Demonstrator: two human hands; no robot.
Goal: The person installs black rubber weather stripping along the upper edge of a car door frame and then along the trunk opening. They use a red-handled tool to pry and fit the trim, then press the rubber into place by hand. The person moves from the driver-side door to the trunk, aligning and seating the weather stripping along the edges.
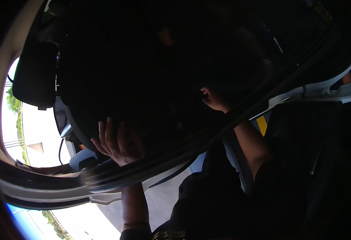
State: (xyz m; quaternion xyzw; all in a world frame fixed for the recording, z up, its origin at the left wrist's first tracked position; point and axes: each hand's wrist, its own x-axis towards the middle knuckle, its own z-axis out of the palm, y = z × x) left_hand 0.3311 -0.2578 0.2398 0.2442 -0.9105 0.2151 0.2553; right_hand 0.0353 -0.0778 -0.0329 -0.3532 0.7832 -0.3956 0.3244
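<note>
Deep shade inside what looks like a vehicle hides most of what lies around my hands. My left hand [121, 144] is raised with its fingers stretched and slightly apart, against a dark surface; whether it touches that surface cannot be made out. Farther right, my right hand [213, 100] has its fingers curled in, and anything between them is lost in the dark. A long dark ribbed edge strip [159, 170] slants from lower left to upper right and crosses in front of my left wrist. My right forearm [251, 146] passes behind the same strip.
A dark headrest-shaped pad [35, 74] stands at the left by a bright window opening. Pale body trim [51, 195] curves along the lower left, with pavement [163, 200] beyond. A yellow patch [262, 125] shows beside my right forearm. A small skin-toned patch [165, 36] glimmers in the upper dark.
</note>
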